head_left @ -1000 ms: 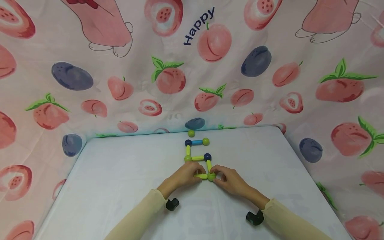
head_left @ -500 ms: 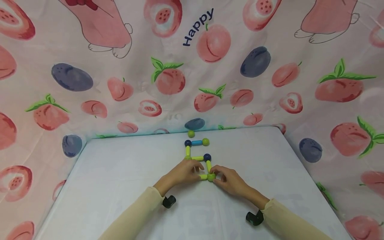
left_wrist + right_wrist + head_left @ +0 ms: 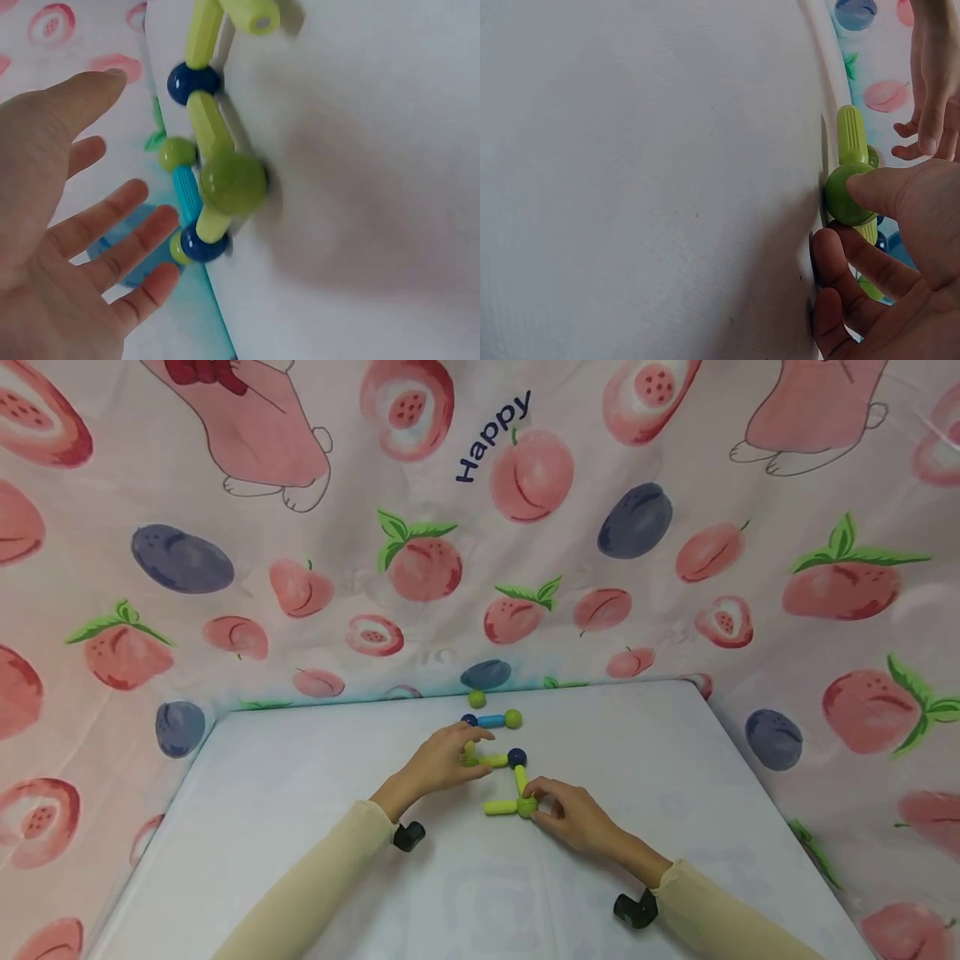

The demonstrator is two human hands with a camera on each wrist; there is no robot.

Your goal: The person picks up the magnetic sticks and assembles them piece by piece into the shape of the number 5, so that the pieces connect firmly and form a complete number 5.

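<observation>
A zigzag chain of balls and short rods lies on the white table. My right hand (image 3: 573, 810) pinches the green ball (image 3: 844, 196) at its near end, thumb on top. From that ball a yellow-green rod (image 3: 501, 807) points left with its far end free. Another rod runs back to a dark blue ball (image 3: 517, 757). My left hand (image 3: 438, 760), fingers spread and holding nothing, hovers over the chain's left corner, partly covering the green ball (image 3: 234, 183) there. Farther back, a blue rod (image 3: 492, 721) joins a dark blue ball (image 3: 204, 240) to a green ball (image 3: 513, 719).
A loose green ball (image 3: 477, 699) sits by the table's back edge. Behind the white table (image 3: 300, 827) hangs a fruit-print cloth (image 3: 345, 543). Small black cameras (image 3: 635, 910) are worn at both wrists.
My left hand has let go of the left-pointing rod and moved back and left, its fingers spreading over the chain's corner. My right hand stays on the near green ball.
</observation>
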